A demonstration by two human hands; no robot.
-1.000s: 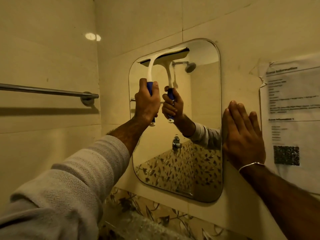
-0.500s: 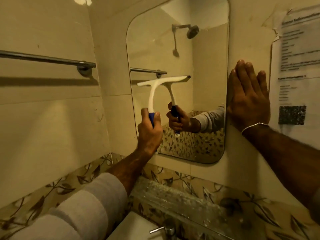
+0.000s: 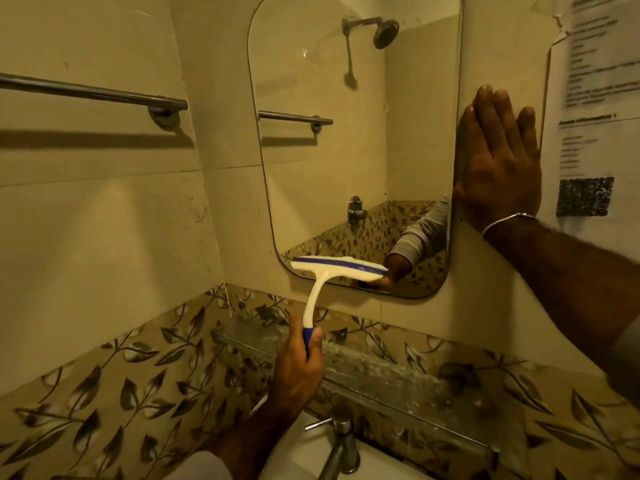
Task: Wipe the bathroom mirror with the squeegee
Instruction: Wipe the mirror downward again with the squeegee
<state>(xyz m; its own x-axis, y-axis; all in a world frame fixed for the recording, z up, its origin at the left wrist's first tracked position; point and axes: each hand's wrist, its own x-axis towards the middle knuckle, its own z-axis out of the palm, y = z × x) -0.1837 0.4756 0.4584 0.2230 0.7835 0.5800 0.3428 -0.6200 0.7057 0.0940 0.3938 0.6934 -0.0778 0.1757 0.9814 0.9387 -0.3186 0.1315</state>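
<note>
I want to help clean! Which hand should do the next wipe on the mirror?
Probably the left hand: it already holds the squeegee at the mirror's bottom. The right hand lies flat beside the mirror.

dim yellowish light, hard shadow under towel bar, edges warped, blurred.

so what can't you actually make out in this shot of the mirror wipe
All in the head view:
- Mirror: its top is cut off by the frame edge.
- Paper notice: text and square code are too blurred to read.
- Squeegee: blade contact with the glass is unclear.
- Its handle end is hidden inside the left hand.
- Right hand: its palm faces away.
</note>
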